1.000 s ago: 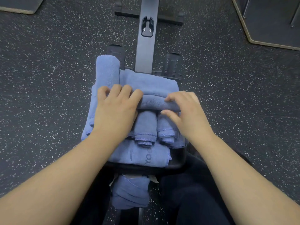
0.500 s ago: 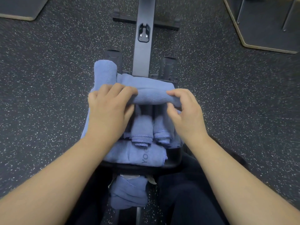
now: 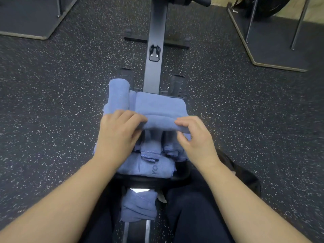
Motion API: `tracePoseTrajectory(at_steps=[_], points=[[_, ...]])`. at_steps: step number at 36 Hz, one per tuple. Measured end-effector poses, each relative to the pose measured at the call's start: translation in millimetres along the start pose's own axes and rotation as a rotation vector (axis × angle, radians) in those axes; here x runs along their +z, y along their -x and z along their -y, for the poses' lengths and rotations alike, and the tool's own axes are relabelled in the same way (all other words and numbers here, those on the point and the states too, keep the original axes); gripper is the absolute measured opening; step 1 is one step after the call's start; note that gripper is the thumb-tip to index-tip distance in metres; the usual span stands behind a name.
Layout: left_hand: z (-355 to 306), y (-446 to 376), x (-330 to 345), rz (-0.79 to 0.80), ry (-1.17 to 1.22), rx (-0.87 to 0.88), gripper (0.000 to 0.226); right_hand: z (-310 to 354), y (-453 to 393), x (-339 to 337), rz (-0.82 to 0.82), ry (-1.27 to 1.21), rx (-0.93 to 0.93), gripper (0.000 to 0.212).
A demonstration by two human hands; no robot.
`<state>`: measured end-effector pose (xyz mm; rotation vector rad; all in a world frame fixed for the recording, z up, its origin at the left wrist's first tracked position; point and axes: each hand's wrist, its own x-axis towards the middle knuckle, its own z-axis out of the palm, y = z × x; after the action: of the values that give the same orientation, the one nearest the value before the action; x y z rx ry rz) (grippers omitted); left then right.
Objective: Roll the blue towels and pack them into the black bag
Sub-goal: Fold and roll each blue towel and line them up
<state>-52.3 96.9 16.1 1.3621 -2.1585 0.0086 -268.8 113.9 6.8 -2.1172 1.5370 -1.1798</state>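
A blue towel (image 3: 159,109) lies flat across a pile of towels on a black seat (image 3: 180,174). Its near edge is turned into a roll (image 3: 161,122). My left hand (image 3: 117,135) grips the roll's left end and my right hand (image 3: 194,139) pinches its right end. Under the roll lie several small rolled towels (image 3: 150,148). A rolled towel (image 3: 119,93) lies along the pile's far left. A folded printed towel (image 3: 152,167) sits at the pile's near side. Another towel bundle (image 3: 138,206) hangs below the seat. Black fabric (image 3: 243,178), perhaps the bag, lies beside my right forearm.
The seat rides on a dark rail (image 3: 156,50) of a rowing machine with footrests (image 3: 177,85). Speckled rubber floor (image 3: 52,102) lies on both sides. Raised platforms stand at the far left (image 3: 31,20) and far right (image 3: 273,46), the right one with metal legs.
Both hands have rolled the near edge of the top towel away from me; the roll has grown thicker and moved further onto the flat towel. The camera view has tilted up.
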Motion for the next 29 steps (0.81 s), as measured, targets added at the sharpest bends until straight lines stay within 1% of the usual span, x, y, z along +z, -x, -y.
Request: tracePoseTrajectory(at_steps=[5,11,14,17,20,22,25,29], points=[[-1,5,8,0.035,-0.087,-0.002,0.021,-4,2,6,0.041,-0.008,0.083,0.03],[4,-5,12,0.009,-0.061,0.034,0.021,-8,-7,9,0.016,-0.007,0.062,0.027],[2,-13,10,0.043,0.076,-0.041,0.017,-11,-16,8,-0.027,-0.019,0.046,0.027],[2,-23,12,0.092,0.357,-0.122,0.026,-15,-28,6,-0.096,-0.029,0.068,0.026],[3,-37,14,0.092,0.514,-0.12,0.028,-17,-42,3,-0.143,-0.039,0.038,0.027],[6,-47,15,0.091,0.547,-0.087,0.027,-18,-52,1,-0.148,-0.047,-0.002,0.025],[14,-62,15,0.098,0.502,-0.021,0.027,-23,-70,-4,-0.133,-0.032,-0.082,0.025],[21,-79,13,0.123,0.475,-0.011,0.031,-27,-91,-10,-0.104,0.002,-0.139,0.025]])
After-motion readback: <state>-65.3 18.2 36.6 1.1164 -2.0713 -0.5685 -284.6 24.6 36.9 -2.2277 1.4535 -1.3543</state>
